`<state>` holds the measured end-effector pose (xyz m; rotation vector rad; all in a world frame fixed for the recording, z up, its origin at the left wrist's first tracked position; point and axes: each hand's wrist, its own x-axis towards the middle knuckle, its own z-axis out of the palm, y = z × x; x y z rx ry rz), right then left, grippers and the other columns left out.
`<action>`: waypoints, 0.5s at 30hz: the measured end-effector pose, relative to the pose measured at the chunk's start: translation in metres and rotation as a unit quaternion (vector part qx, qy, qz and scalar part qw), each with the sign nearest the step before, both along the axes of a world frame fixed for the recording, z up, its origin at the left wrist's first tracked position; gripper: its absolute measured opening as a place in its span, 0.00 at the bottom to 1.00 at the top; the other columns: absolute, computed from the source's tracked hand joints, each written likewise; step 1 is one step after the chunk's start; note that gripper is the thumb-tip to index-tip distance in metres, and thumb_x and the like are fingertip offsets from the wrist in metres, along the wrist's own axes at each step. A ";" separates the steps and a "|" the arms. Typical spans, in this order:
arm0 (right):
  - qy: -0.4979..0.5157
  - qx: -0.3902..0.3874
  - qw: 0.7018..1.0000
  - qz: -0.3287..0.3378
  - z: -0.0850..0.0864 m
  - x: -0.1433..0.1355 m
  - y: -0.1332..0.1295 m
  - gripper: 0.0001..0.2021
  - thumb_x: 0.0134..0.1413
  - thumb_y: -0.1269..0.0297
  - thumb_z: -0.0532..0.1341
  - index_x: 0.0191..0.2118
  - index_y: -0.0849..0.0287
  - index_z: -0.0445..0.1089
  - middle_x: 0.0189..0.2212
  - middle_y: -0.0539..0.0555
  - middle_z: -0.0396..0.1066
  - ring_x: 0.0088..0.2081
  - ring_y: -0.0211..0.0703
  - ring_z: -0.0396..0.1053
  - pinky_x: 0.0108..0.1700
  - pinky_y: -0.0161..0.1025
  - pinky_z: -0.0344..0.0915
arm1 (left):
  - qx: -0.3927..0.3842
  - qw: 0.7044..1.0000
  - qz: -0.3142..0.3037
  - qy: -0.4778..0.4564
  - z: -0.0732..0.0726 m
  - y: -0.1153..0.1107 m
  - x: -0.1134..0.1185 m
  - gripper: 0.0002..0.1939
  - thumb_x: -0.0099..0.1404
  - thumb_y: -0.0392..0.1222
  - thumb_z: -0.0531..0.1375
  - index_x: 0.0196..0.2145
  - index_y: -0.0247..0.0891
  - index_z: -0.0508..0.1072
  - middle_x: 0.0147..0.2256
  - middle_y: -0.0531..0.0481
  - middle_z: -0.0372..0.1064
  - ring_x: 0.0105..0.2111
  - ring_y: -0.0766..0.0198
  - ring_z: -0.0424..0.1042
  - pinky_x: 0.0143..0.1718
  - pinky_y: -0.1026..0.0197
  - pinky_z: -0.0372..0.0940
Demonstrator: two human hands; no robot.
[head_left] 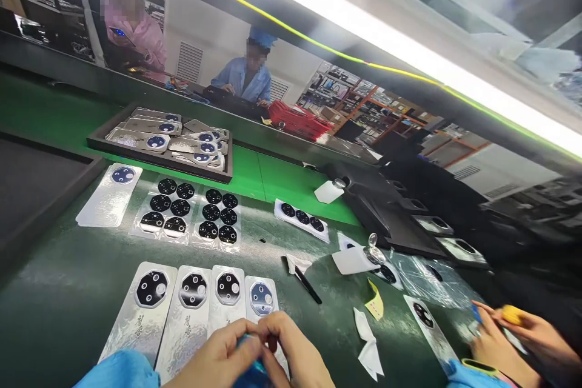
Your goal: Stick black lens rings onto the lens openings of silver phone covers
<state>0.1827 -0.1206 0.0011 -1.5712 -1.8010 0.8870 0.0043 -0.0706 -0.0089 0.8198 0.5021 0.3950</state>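
My left hand (227,351) and my right hand (293,348) meet at the bottom centre, fingers pinched around a small blue item (253,370) mostly hidden by them. They are over the lower part of a row of silver phone back panels, (140,321) being the leftmost, with dark round camera plates. The rightmost panel (261,296) has a bluish camera plate just above my fingers. To the right lie a black pen-like tool (308,285) with a white wipe at its tip, a crumpled white strip (369,345) and a yellow paper piece (374,300).
Sheets of black round plates (166,209) and a stack of panels (109,197) lie behind. A black tray (159,163) holds more panels. White bottles (357,260) stand right of centre. A co-worker's hands (513,339) are at the far right; two people sit across.
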 end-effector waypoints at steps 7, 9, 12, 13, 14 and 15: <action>-0.078 0.044 0.995 -0.053 -0.023 0.040 0.064 0.04 0.58 0.69 0.54 0.39 0.56 0.64 0.35 0.52 0.69 0.36 0.43 0.68 0.39 0.38 0.66 | 0.413 0.901 -0.023 0.133 -0.017 0.000 0.015 0.14 0.71 0.36 0.46 0.49 0.38 0.67 0.43 0.43 0.76 0.44 0.56 0.76 0.49 0.56 0.68; -0.078 0.038 0.996 -0.034 -0.033 0.044 0.073 0.04 0.58 0.70 0.55 0.37 0.56 0.64 0.34 0.52 0.70 0.35 0.43 0.68 0.38 0.38 0.66 | 0.537 0.827 -0.044 0.163 -0.026 -0.001 0.020 0.20 0.64 0.27 0.46 0.50 0.38 0.66 0.45 0.44 0.75 0.46 0.56 0.75 0.54 0.54 0.66; -0.081 0.039 0.996 -0.011 -0.042 0.044 0.077 0.04 0.59 0.70 0.54 0.38 0.55 0.63 0.33 0.51 0.69 0.34 0.42 0.68 0.37 0.38 0.66 | 0.640 0.745 -0.065 0.180 -0.043 -0.004 0.031 0.30 0.51 0.21 0.49 0.52 0.37 0.63 0.46 0.45 0.73 0.46 0.60 0.74 0.64 0.52 0.56; -0.082 0.041 0.996 -0.003 -0.043 0.044 0.076 0.04 0.60 0.70 0.54 0.38 0.55 0.63 0.33 0.51 0.69 0.34 0.42 0.68 0.37 0.38 0.66 | 0.661 0.724 -0.069 0.186 -0.049 -0.005 0.035 0.30 0.50 0.21 0.49 0.51 0.36 0.62 0.46 0.45 0.73 0.45 0.61 0.75 0.65 0.53 0.54; -0.083 0.044 0.996 0.006 -0.044 0.044 0.076 0.04 0.60 0.71 0.53 0.38 0.55 0.62 0.33 0.51 0.69 0.34 0.42 0.68 0.37 0.37 0.66 | 0.679 0.705 -0.071 0.193 -0.055 -0.006 0.038 0.29 0.49 0.22 0.50 0.50 0.36 0.62 0.44 0.46 0.73 0.43 0.61 0.75 0.64 0.53 0.54; -0.085 0.046 0.995 0.015 -0.044 0.045 0.076 0.04 0.61 0.71 0.53 0.38 0.55 0.62 0.33 0.51 0.68 0.34 0.41 0.68 0.37 0.37 0.65 | 0.695 0.686 -0.073 0.202 -0.059 -0.007 0.041 0.27 0.49 0.23 0.51 0.48 0.36 0.62 0.42 0.47 0.73 0.41 0.61 0.75 0.64 0.54 0.55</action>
